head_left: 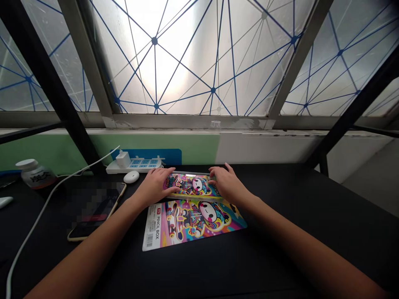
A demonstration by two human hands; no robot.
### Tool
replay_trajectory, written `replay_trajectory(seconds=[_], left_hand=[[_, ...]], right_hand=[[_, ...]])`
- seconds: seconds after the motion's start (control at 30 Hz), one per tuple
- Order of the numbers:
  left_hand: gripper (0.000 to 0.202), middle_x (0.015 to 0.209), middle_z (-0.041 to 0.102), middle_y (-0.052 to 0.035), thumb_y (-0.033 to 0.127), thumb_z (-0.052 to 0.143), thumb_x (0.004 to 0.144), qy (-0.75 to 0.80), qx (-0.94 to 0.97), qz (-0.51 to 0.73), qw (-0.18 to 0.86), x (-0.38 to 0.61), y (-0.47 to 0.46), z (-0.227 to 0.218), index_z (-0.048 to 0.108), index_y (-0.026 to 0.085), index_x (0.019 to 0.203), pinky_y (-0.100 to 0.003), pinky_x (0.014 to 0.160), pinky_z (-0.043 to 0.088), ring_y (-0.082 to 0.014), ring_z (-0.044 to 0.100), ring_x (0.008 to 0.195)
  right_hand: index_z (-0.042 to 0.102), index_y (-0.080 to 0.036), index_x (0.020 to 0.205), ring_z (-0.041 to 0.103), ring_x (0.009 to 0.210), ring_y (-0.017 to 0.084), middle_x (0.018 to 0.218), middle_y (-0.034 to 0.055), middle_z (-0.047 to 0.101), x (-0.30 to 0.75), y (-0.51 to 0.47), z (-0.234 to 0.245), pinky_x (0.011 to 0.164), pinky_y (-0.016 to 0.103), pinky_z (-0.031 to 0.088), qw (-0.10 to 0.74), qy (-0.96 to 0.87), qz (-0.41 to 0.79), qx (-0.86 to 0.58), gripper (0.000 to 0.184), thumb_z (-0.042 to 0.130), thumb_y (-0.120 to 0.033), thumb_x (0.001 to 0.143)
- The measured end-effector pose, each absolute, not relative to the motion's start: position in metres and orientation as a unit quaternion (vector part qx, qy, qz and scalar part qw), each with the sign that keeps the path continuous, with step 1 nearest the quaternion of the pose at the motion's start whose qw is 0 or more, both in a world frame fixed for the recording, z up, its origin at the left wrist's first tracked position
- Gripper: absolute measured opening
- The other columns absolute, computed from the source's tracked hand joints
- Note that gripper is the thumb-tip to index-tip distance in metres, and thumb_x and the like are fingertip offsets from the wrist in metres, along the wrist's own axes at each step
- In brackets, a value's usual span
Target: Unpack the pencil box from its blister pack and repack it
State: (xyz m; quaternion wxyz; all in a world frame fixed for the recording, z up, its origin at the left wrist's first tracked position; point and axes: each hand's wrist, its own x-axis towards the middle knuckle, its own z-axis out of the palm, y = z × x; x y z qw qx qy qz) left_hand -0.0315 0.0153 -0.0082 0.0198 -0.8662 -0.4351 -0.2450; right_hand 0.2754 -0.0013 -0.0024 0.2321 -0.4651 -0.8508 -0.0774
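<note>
A pencil box with a bright cartoon print and clear edges lies lengthwise across the black desk. My left hand grips its left end, thumb along the front and fingers at the back. At the opposite end, my right hand has its fingers curled onto the box, partly covering the printed top. In front of the box a flat printed card marked "PENCIL BOX" lies on the desk, with a white barcode strip at its left. Its upper edge meets or passes under the box's front; which one I cannot tell.
To the left lie a phone, a round white case and a white cable. A power strip stands by the wall, and a white-capped bottle at far left. Black frame bars slant on both sides.
</note>
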Motion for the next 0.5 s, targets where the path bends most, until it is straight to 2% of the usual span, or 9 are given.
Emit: replay_trajectory(seconds=[0.1, 0.23, 0.33, 0.43, 0.5], left_hand=[[0.072, 0.132, 0.063, -0.0155, 0.060, 0.066, 0.086, -0.436, -0.865, -0.249, 0.027, -0.032, 0.016, -0.009, 0.049, 0.017, 0.140, -0.052, 0.108, 0.038, -0.0326, 0.056, 0.123], [0.071, 0.130, 0.063, -0.0149, 0.059, 0.069, 0.083, -0.437, -0.859, -0.265, 0.039, -0.032, 0.014, -0.006, 0.052, 0.018, 0.137, -0.051, 0.105, 0.040, -0.0334, 0.056, 0.121], [0.068, 0.121, 0.062, -0.0141, 0.056, 0.077, 0.077, -0.421, -0.859, -0.284, 0.063, -0.030, 0.012, -0.002, 0.057, 0.018, 0.130, -0.048, 0.099, 0.046, -0.0331, 0.056, 0.115], [0.054, 0.110, 0.061, -0.0122, 0.050, 0.080, 0.077, -0.381, -0.868, -0.300, 0.106, -0.027, 0.010, 0.001, 0.062, 0.018, 0.117, -0.043, 0.092, 0.051, -0.0304, 0.057, 0.107], [0.044, 0.111, 0.062, -0.0129, 0.047, 0.077, 0.081, -0.365, -0.870, -0.308, 0.126, -0.025, 0.006, 0.006, 0.062, 0.018, 0.111, -0.042, 0.091, 0.050, -0.0297, 0.058, 0.106]], right_hand=[[0.052, -0.020, 0.099, 0.065, 0.114, 0.028, 0.117, 0.0160, 0.069, 0.276, -0.005, -0.001, 0.113, 0.063, 0.027, 0.243, -0.855, -0.088, -0.449, 0.004, 0.049, -0.023, 0.098], [0.051, -0.021, 0.099, 0.056, 0.129, 0.028, 0.115, 0.0162, 0.070, 0.275, -0.010, 0.002, 0.114, 0.062, 0.029, 0.265, -0.864, -0.101, -0.416, 0.008, 0.043, -0.020, 0.099], [0.051, -0.021, 0.098, 0.050, 0.135, 0.028, 0.125, 0.0186, 0.066, 0.276, -0.011, 0.005, 0.112, 0.061, 0.035, 0.280, -0.869, -0.110, -0.393, 0.008, 0.043, -0.018, 0.099], [0.052, -0.021, 0.095, 0.056, 0.127, 0.029, 0.134, 0.0194, 0.061, 0.279, -0.011, 0.012, 0.105, 0.056, 0.044, 0.294, -0.870, -0.118, -0.379, 0.005, 0.048, -0.021, 0.099], [0.054, -0.021, 0.096, 0.061, 0.116, 0.029, 0.127, 0.0168, 0.066, 0.281, -0.014, 0.023, 0.100, 0.052, 0.048, 0.306, -0.866, -0.124, -0.375, 0.003, 0.052, -0.022, 0.098]])
